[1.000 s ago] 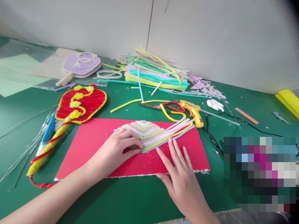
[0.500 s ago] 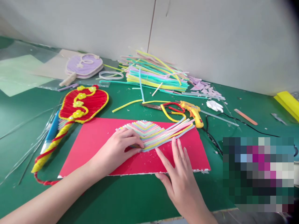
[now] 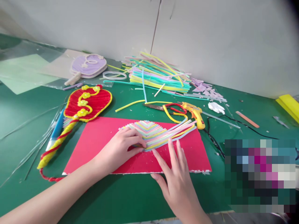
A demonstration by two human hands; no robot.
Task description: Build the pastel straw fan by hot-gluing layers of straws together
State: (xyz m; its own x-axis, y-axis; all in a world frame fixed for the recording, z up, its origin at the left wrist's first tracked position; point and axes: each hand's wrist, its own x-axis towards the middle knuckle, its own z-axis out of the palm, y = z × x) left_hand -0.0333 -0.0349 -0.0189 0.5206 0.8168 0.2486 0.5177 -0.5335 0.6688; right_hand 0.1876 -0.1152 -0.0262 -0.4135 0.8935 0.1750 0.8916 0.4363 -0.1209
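Pastel pipe cleaners (image 3: pixel 161 138) lie side by side in a V-shaped pattern on a red board (image 3: pixel 187 155), their loose ends fanning out to the upper right. My left hand (image 3: pixel 126 143) is bent over the left half of the pattern, thumb and forefinger pinched at its lower point; the palm hides that side. My right hand (image 3: pixel 175 174) has its fingers spread, fingertips resting along the lower edge of the outermost blue pipe cleaner. Just behind the loose ends are scissors (image 3: pixel 156 107) with red and yellow handles and a yellow glue gun (image 3: pixel 197 116).
A red fan (image 3: pixel 100 102) with yellow flowers lies left of the board, a purple fan (image 3: pixel 91 67) behind it. A heap of pipe cleaners (image 3: pixel 158 79) sits at the wall. White crumpled material (image 3: pixel 216 107) and an orange stick (image 3: pixel 247 119) are on the right. A black cord (image 3: pixel 213 144) trails there.
My right hand has shifted slightly left along the lower edge, nearer my left hand. My left hand keeps its pinch at the point. The whole view has swung a little left.
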